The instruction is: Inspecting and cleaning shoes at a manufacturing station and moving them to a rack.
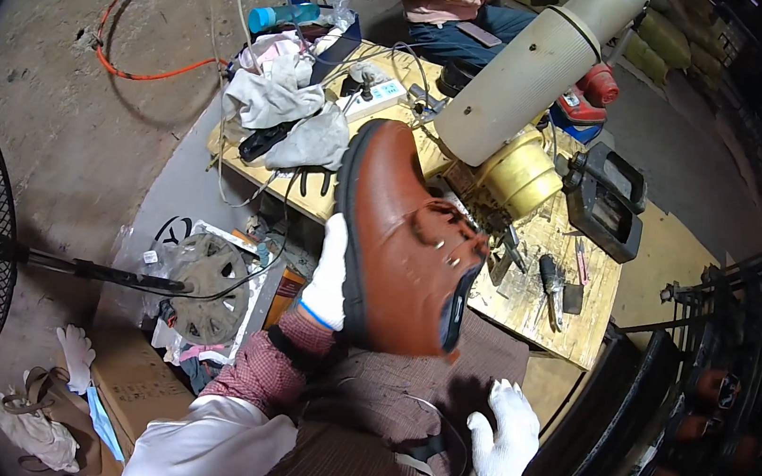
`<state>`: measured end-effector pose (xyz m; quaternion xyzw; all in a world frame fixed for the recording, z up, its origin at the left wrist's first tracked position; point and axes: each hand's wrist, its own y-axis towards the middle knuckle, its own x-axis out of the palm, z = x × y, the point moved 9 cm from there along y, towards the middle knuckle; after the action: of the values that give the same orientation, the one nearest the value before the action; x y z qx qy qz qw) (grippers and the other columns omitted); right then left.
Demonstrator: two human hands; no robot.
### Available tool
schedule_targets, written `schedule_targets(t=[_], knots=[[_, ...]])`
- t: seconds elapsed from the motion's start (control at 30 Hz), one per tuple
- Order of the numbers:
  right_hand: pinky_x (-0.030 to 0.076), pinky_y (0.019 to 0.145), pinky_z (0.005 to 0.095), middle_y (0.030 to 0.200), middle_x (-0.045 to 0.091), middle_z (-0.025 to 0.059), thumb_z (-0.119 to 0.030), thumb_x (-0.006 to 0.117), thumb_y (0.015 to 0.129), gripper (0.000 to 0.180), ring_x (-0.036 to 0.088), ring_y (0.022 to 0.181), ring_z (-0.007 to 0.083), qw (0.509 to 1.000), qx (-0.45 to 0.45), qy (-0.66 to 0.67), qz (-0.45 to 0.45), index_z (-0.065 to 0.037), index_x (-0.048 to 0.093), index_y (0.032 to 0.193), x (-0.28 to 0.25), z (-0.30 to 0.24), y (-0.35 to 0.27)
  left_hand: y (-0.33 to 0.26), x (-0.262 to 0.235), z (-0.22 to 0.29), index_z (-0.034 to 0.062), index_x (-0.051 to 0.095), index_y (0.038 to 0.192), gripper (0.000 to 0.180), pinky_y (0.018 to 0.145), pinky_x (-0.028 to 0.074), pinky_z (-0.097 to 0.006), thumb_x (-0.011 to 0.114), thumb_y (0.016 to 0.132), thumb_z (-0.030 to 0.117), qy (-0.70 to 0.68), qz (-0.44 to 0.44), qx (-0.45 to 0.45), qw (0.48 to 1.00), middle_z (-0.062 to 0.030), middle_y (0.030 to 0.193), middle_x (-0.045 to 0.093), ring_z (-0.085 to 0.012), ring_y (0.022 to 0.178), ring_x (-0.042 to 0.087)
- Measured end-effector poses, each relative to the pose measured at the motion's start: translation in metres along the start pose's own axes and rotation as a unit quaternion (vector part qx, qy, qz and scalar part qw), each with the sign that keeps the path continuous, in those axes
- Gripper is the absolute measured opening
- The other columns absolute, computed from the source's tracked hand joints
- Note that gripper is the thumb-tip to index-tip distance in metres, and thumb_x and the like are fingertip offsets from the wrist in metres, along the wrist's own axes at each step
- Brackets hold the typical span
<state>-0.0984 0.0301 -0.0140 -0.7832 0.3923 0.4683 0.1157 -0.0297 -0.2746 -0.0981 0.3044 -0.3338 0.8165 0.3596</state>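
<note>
left grip (330, 275) against sole (347, 186); brown shoe (397, 259) to its right

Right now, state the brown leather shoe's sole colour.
Black sole on the brown leather shoe, clearest in the head view.

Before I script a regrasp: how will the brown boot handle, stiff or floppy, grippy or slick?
The brown boot is probably stiffest along its thick black sole, where the left hand supports it. The smooth, slightly shiny upper may be slicker. The laced front likely flexes if squeezed.
</note>
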Motion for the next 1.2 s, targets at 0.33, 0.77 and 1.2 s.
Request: schedule_targets(t=[0.33, 0.77, 1.2], knots=[[0.048, 0.103, 0.0453, 0.118, 0.072, 0.0162, -0.018, 0.081, 0.073, 0.043, 0.065, 0.116, 0.0382, 0.999, 0.034, -0.004, -0.003, -0.003, 0.073, 0.113, 0.007, 0.022, -0.025, 0.034, 0.014, 0.025, 0.0115, 0.048, 0.149, 0.066, 0.105, 0.052, -0.044, 0.050, 0.102, 0.058, 0.028, 0.016, 0.028, 0.999, -0.0110, 0.142, 0.059, -0.0278, 0.123, 0.062], [0.047, 0.103, 0.0452, 0.119, 0.072, 0.0160, -0.018, 0.079, 0.075, 0.042, 0.065, 0.117, 0.0379, 0.999, 0.054, -0.004, -0.006, -0.005, 0.072, 0.114, 0.010, 0.056, -0.010, 0.040, 0.069, 0.105, 0.0117, 0.005, 0.165, 0.081, 0.105, 0.047, -0.034, 0.056, 0.104, 0.026, 0.215, 0.102, 0.299, 0.924, -0.0094, 0.155, 0.039, -0.0215, 0.132, 0.050], [0.050, 0.090, 0.0431, 0.120, 0.068, 0.0140, -0.014, 0.074, 0.080, 0.048, 0.065, 0.109, 0.0346, 0.979, -0.202, 0.008, 0.012, -0.005, 0.065, 0.126, 0.009, -0.048, 0.093, 0.057, 0.060, 0.110, 0.0148, 0.009, 0.165, 0.081, 0.111, 0.041, -0.041, 0.058, 0.102, 0.031, 0.197, 0.115, 0.280, 0.932, -0.0128, 0.158, 0.035, -0.0244, 0.139, 0.044]])
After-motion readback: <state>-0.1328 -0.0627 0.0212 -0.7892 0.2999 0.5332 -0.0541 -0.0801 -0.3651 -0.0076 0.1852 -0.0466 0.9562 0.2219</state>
